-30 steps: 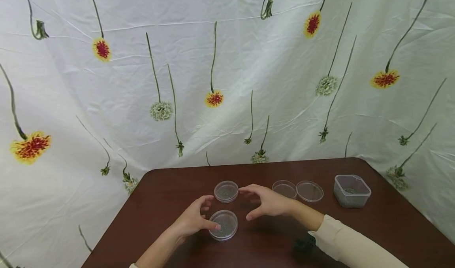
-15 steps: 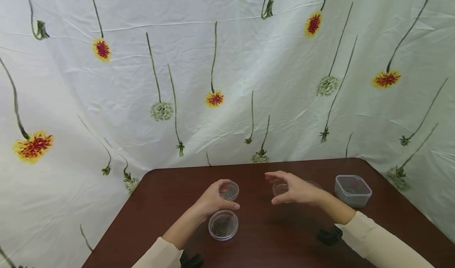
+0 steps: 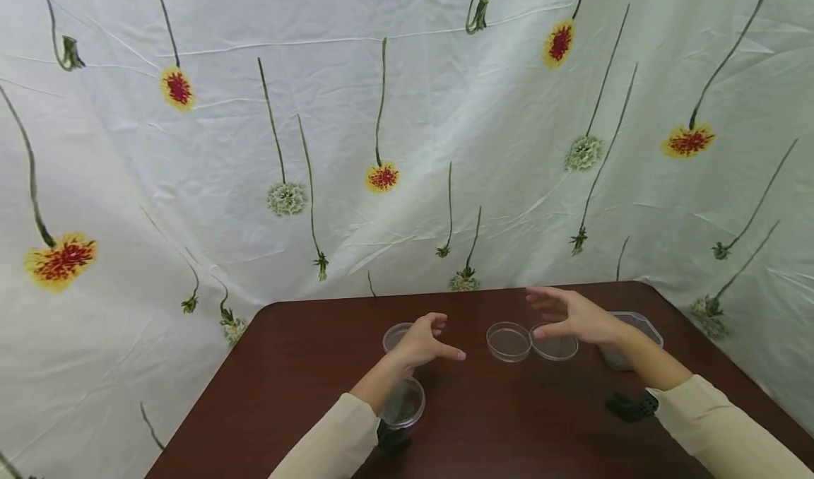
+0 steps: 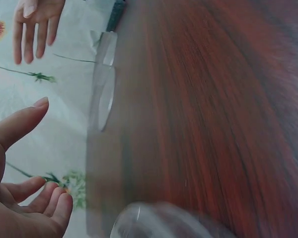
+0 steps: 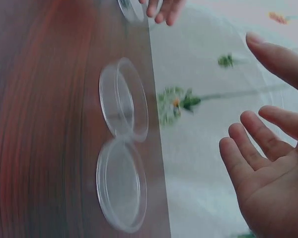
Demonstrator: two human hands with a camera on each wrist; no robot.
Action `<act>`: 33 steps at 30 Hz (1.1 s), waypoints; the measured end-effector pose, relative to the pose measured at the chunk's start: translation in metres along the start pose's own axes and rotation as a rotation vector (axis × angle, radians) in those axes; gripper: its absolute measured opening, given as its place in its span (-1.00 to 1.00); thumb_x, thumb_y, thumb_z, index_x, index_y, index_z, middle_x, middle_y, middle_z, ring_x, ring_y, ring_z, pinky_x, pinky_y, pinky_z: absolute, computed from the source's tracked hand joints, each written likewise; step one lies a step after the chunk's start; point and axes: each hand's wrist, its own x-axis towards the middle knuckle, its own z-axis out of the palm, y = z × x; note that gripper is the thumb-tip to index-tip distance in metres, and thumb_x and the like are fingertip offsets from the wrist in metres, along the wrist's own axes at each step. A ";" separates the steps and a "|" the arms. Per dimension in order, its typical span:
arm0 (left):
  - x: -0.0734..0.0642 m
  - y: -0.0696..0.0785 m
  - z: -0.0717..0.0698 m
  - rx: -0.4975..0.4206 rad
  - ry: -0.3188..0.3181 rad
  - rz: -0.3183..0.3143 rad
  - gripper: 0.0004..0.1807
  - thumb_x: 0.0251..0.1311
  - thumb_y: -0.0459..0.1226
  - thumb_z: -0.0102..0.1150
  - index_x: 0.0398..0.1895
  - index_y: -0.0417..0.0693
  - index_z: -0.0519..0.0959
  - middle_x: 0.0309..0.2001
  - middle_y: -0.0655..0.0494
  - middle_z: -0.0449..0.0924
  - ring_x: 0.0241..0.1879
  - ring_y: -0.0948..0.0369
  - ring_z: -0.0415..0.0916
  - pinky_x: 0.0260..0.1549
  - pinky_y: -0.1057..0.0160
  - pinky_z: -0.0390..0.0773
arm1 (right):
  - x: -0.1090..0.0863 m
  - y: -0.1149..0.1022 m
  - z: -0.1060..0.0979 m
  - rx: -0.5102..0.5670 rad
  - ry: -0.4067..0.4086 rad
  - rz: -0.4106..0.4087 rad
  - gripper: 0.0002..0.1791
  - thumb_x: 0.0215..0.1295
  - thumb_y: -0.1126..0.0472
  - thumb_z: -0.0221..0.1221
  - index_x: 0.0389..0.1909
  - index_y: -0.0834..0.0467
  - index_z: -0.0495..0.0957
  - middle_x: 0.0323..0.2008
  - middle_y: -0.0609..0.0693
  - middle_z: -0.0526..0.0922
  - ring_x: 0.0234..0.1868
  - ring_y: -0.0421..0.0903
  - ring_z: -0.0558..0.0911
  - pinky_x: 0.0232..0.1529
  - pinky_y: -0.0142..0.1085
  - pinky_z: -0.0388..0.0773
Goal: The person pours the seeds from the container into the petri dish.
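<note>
My left hand [image 3: 420, 343] hovers over the table with fingers spread and nothing in it. Behind it, partly covered, is a round clear petri dish [image 3: 393, 336]; a second petri dish [image 3: 404, 403] lies nearer, beneath my left wrist. My right hand [image 3: 575, 315] hangs in the air with relaxed fingers, holding nothing. Its thumb overlaps a shallow clear dish part [image 3: 556, 348] in the head view. Touching that piece on the left is a clear open dish [image 3: 509, 343]. In the right wrist view both clear pieces [image 5: 123, 186] look empty.
A clear square plastic tub [image 3: 636, 323] stands at the right, mostly behind my right wrist. Dark wood tabletop [image 3: 305, 380] lies beneath everything. A white flower-print cloth [image 3: 407, 239] hangs directly behind the table's far edge.
Both hands have lifted and moved right and away from the two left dishes. My left thumb no longer overlaps the near dish; my right hand is now above the right-hand pieces.
</note>
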 end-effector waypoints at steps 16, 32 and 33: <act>0.049 -0.002 0.051 0.081 -0.053 0.011 0.03 0.00 -0.27 0.67 0.51 -0.32 0.28 0.42 -0.22 0.34 0.40 -0.14 0.30 0.29 -0.08 0.40 | -0.048 0.020 -0.064 -0.054 0.266 0.182 -0.16 0.49 0.14 0.27 0.60 0.34 0.07 0.46 0.39 0.26 0.42 0.29 0.31 0.02 -0.42 0.54; 0.069 -0.007 0.076 0.135 -0.053 0.012 -0.02 -0.05 -0.29 0.69 0.46 -0.26 0.38 0.44 -0.17 0.30 0.43 -0.14 0.23 0.31 -0.10 0.36 | -0.076 0.060 -0.087 0.046 0.262 0.285 -0.02 0.47 0.21 0.27 0.62 0.39 -0.18 0.56 0.50 -0.17 0.50 0.55 -0.18 0.29 0.50 -0.06; 0.070 -0.008 0.077 0.135 -0.045 0.017 -0.03 -0.06 -0.30 0.70 0.45 -0.25 0.39 0.43 -0.16 0.30 0.43 -0.13 0.23 0.31 -0.09 0.36 | -0.077 0.063 -0.088 0.060 0.255 0.283 -0.01 0.47 0.23 0.26 0.62 0.39 -0.21 0.56 0.51 -0.20 0.50 0.56 -0.19 0.29 0.51 -0.08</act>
